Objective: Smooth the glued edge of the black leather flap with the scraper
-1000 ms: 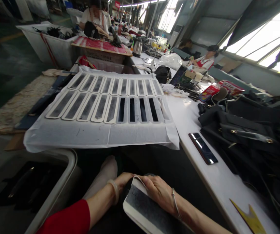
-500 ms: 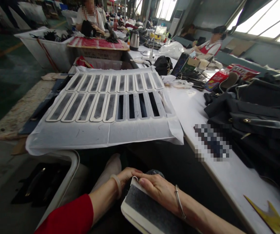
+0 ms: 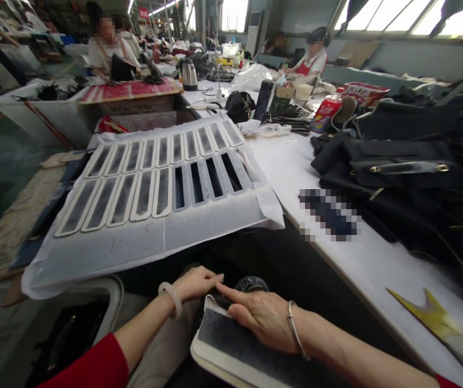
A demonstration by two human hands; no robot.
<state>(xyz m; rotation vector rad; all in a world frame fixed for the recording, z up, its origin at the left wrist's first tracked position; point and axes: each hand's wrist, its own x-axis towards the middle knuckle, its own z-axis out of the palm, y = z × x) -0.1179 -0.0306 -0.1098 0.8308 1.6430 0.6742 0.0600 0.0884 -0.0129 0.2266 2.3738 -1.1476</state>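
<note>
On my lap, at the bottom centre, lies a stack of cream-edged panels [image 3: 231, 339] with a dark grey top face. My right hand [image 3: 261, 320] rests over its far edge, the thumb bent on top and the index finger stretched leftward. Other fingers of this hand are hidden. Just beyond the stack's far corner, my left hand [image 3: 197, 283] has its fingers together, the tips meeting my right index finger. What it may hold there is too small to tell. Similar panels [image 3: 145, 194] lie in two rows on a white-covered board [image 3: 106, 250] ahead.
Dark slots [image 3: 215, 178] show in the board's front row. To the right, a white table [image 3: 274, 161] carries black bags [image 3: 401, 161] and a yellow forked piece [image 3: 425, 312]. A white bin [image 3: 118, 291] stands at lower left. Two people work farther back.
My view has turned right, so the board and table appear farther left. My left hand has drawn slightly away from the stack's corner, its fingers straighter. My right hand stays on the stack.
</note>
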